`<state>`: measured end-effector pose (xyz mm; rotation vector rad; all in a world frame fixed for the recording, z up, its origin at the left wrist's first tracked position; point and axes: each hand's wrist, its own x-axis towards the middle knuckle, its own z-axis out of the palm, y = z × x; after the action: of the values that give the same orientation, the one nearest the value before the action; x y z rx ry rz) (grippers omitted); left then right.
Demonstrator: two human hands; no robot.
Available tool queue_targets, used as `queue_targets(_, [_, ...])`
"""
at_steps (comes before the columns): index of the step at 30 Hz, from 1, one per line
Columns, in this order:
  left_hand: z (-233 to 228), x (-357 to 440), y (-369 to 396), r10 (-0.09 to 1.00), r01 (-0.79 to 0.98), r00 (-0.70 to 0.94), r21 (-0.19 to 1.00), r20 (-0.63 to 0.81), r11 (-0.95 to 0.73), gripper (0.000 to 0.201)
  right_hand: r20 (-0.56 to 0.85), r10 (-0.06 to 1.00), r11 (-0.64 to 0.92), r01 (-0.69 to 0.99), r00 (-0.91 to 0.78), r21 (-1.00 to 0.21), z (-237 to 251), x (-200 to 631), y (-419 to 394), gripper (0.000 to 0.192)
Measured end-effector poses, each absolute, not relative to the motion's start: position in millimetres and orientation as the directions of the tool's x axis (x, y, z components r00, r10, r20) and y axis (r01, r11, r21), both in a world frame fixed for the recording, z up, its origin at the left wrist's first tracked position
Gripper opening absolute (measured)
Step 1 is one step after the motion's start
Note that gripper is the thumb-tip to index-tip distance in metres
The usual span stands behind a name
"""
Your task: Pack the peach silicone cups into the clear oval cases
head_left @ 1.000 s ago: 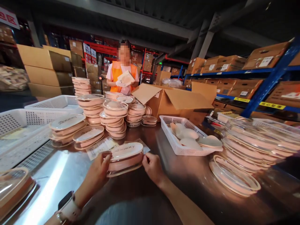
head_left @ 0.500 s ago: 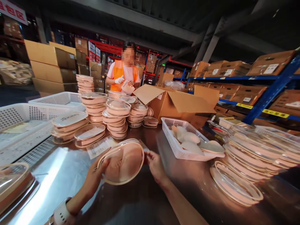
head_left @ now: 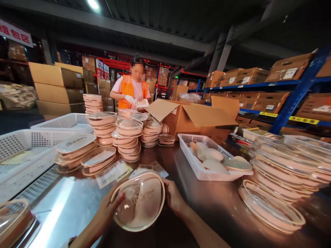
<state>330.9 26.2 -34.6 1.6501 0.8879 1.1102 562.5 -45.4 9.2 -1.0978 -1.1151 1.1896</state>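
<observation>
A clear-lidded oval case, pale pink inside, is tilted up above the metal table. My left hand is closed round its left edge, thumb on the lid. At the right rim, my right hand has its fingers bent in and closed against the case; the fingertips are partly hidden. Just behind the case lie clear packets with printed cards. Another printed card lies to the left of them. Closed oval cases are piled beyond my left hand.
A white perforated basket holds several pale oval pieces. To the right stand stacked clear-lidded cases. An open cardboard box is at the back. White baskets line the left. A person in an orange vest works across the table.
The oval case has moved slightly down and right in view. My right hand has come in from beside a packet to the case's rim. The person opposite has lowered the pale item they hold.
</observation>
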Motion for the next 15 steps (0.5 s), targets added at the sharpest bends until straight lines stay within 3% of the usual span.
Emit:
queue_targets(3, [-35, 338, 21, 0.914, 0.088, 0.351, 0.965, 0.203, -0.248, 0.061, 0.079, 0.996, 0.073, -0.139, -0.043, -0.988, 18, 569, -47, 0.060])
queue_targets(6, [-32, 340, 18, 0.916, 0.084, 0.356, 0.970, 0.186, -0.229, 0.060, 0.100, 0.985, 0.088, -0.091, -0.140, -0.992, 24, 575, -50, 0.053])
queue_targets(9, [-30, 340, 18, 0.918, 0.079, 0.359, 0.974, 0.169, -0.210, 0.061, 0.095, 0.989, 0.093, -0.026, -0.116, -0.995, 23, 578, -51, 0.045])
queue_targets(13, [-29, 338, 18, 0.902, 0.070, 0.400, 0.976, 0.160, -0.204, 0.054, 0.039, 0.981, 0.022, -0.089, -0.191, -0.996, 23, 577, -56, 0.051])
queue_targets(15, [-29, 338, 18, 0.911, 0.063, 0.385, 0.981, 0.146, -0.184, 0.059, 0.070, 0.979, 0.062, -0.045, -0.193, -0.997, 27, 573, -62, 0.054])
